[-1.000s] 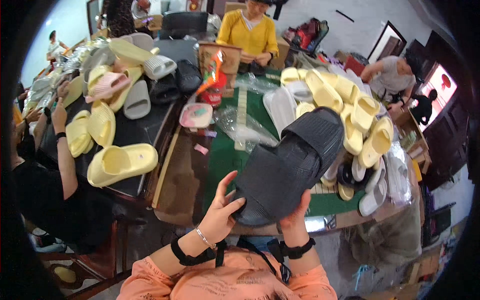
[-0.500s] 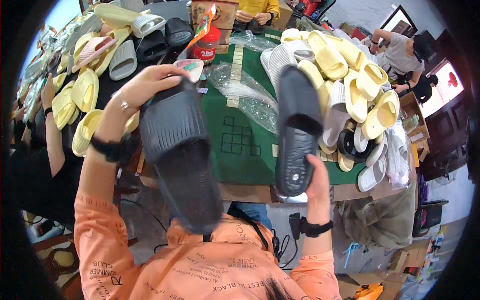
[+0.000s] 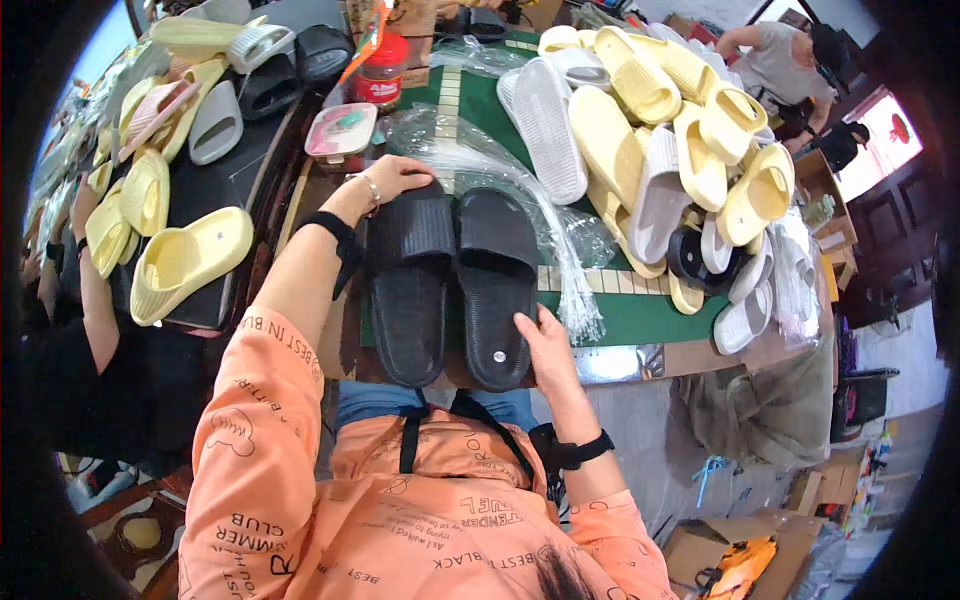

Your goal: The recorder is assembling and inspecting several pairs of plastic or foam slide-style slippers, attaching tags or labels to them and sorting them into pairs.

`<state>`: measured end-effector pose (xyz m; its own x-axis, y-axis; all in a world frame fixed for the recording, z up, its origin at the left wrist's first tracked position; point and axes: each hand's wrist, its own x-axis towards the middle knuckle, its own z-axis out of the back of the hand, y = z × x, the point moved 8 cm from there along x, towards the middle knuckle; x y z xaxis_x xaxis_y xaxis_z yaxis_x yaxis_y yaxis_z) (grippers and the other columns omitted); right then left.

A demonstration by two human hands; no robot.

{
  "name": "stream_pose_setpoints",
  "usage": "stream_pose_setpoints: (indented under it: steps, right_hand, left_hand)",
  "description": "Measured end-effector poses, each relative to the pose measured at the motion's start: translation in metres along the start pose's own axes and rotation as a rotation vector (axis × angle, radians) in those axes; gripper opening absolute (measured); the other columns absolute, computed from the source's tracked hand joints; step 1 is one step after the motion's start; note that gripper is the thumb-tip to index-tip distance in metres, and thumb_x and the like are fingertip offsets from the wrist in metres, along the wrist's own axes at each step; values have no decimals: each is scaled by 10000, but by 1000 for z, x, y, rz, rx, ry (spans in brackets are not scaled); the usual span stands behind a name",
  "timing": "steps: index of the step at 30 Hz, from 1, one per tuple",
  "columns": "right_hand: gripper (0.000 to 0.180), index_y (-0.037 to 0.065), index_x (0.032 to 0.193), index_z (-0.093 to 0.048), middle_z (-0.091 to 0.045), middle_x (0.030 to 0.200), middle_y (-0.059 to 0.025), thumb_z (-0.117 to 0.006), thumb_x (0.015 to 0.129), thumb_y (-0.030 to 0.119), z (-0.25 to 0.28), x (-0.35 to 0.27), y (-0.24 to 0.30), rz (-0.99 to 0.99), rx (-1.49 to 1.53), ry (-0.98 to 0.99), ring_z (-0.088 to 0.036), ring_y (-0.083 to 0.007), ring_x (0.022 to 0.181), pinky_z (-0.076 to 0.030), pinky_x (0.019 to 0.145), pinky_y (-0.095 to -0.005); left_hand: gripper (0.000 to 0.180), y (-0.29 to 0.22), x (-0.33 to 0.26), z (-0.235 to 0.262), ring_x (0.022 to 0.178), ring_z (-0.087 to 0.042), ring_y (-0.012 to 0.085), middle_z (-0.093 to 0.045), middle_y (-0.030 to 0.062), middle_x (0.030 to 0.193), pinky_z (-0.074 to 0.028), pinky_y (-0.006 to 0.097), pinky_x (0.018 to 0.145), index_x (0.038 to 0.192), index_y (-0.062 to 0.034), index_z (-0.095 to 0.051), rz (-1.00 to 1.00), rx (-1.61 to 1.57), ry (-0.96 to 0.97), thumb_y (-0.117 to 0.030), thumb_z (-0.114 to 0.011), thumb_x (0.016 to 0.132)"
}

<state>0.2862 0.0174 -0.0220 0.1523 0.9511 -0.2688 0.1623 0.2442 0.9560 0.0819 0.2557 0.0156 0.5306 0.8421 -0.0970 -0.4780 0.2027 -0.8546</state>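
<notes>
Two black slippers lie side by side at the table's near edge, soles down and toes away from me. My left hand is closed over the toe of the left black slipper, fingertips on its front. Along the outer side of the right black slipper, near its heel, my right hand grips the edge with the thumb on the footbed. A small round white sticker shows on that heel. The fingers of my right hand beneath the sole are partly hidden.
A heap of yellow and grey slippers covers the table's right side. Clear plastic bags and a bundle of white ties lie beyond my pair. A lidded box and red-lidded jar stand at far left. More slippers lie left.
Both black slippers have come down from mid-air onto the table and now lie together. My left hand moved right with its slipper; my right hand moved left with the other.
</notes>
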Motion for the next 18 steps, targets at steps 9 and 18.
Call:
stream_pose_setpoints:
  steps: [9,18]
  right_hand:
    - [225,-5,899,-588,-600,727,-135,-545,819,200,66,-35,79,355,-541,-378,-571,-192,619,-452,612,-292]
    - [264,17,708,-511,-564,680,-179,-510,819,256,89,-41,71,84,-1206,-406,-542,-365,654,-407,572,-444]
  left_hand:
    - [244,-6,-9,3,787,-564,193,-614,106,853,-435,293,710,962,-78,-627,6,297,-286,-149,-620,729]
    - [113,-177,-87,-101,742,-569,224,-610,90,747,-433,303,696,814,-32,-631,-624,186,-160,-83,-583,725]
